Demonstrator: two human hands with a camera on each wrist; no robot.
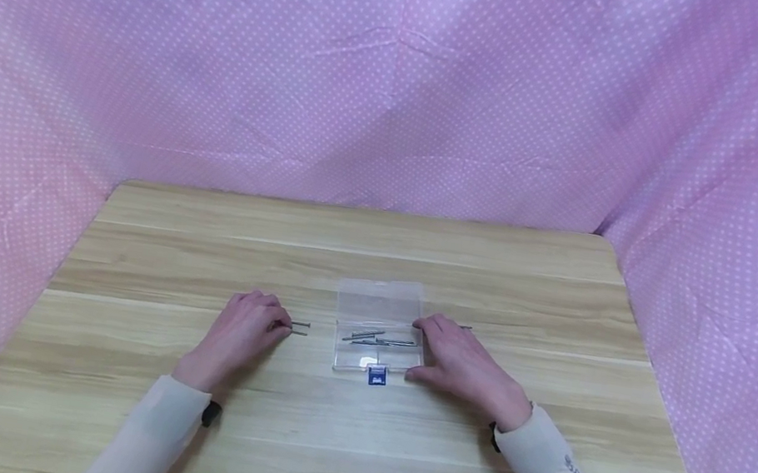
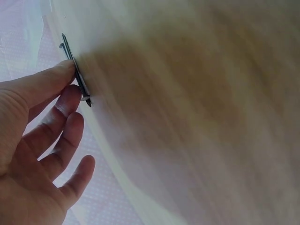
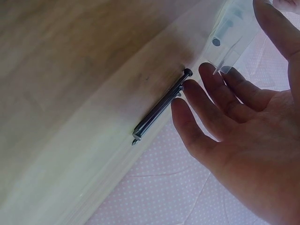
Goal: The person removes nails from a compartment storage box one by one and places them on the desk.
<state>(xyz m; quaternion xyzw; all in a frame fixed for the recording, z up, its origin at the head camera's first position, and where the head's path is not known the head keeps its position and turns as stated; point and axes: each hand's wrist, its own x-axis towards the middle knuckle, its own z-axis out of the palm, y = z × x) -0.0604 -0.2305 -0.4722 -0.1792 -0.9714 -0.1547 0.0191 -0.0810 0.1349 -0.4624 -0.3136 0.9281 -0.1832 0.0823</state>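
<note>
My left hand (image 1: 245,334) pinches nails between thumb and index finger low over the table, left of the clear plastic box. Two nail ends (image 1: 302,324) stick out to its right in the head view; the left wrist view shows the dark nails (image 2: 68,50) at the thumb tip. The box (image 1: 340,355) lies with its lid (image 1: 379,300) raised at the back, and several nails (image 1: 394,343) lie inside. Around the box's right side my right hand (image 1: 465,370) rests with relaxed fingers. More nails (image 3: 159,108) lie on the table beside those fingers.
A blue label (image 1: 376,376) hangs at the box's front edge. The wooden table (image 1: 341,450) extends to all sides of the box. Pink dotted cloth (image 1: 262,81) hangs behind and along both sides of the table.
</note>
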